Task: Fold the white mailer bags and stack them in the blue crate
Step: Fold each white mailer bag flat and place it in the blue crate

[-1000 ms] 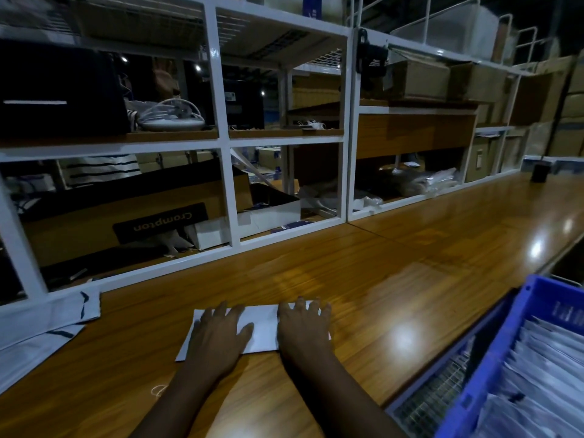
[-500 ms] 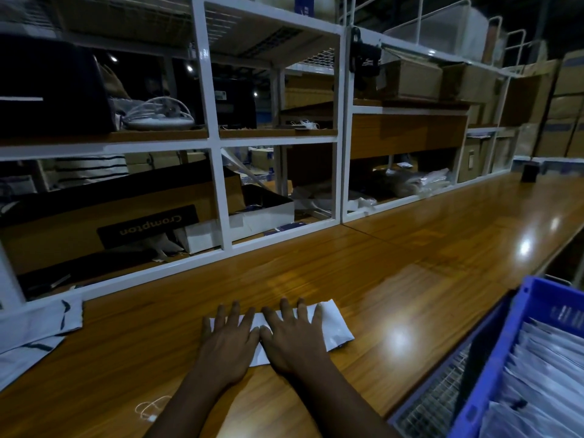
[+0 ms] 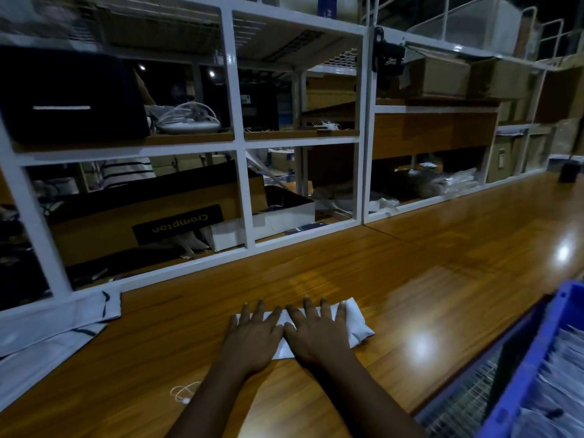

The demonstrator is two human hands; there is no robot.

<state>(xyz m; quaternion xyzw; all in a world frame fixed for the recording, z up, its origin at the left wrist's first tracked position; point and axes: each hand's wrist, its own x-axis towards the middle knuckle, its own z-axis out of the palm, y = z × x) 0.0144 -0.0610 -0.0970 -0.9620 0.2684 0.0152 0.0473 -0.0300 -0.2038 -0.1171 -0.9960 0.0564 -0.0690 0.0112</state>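
Left grip [image 3: 256,338] flat, wooden bench [image 3: 410,267], white shelving [image 3: 240,188]

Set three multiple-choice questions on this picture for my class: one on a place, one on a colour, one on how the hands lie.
1. Where is the crate?
A. On a shelf.
B. At the lower right, past the table edge.
C. Left of the hands.

2. What colour is the bag under the hands?
A. White.
B. Brown.
C. Green.

3. How do the left hand and right hand lie?
A. Curled into fists.
B. Raised off the table.
C. Flat on the bag, fingers straight.

Answers:
1 B: its wall shows in the lower right corner, beyond the table.
2 A: white shows between and beside the hands.
3 C: both hands lie palm down on the bag, side by side.
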